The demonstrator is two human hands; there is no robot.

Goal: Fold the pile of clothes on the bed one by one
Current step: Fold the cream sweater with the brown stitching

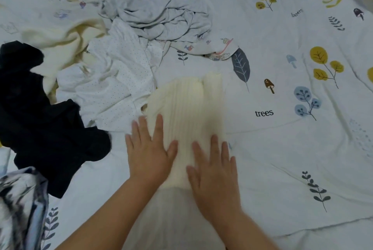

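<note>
- Flat, fingers straight and spread: left hand (pixel 150 153) and right hand (pixel 214 171) pressing side by side on near end of cream knit (pixel 189 108); nothing gripped.
- Knit lying on bed (pixel 282 149), long axis running straight away from hands.
- Far end beyond fingertips, about equally near both hands.
- Unfolded pile (pixel 113 80) to left, just beside knit, nearer left hand.

bedroom: printed bedsheet (pixel 282 138), strewn clothes (pixel 113 80)
</note>
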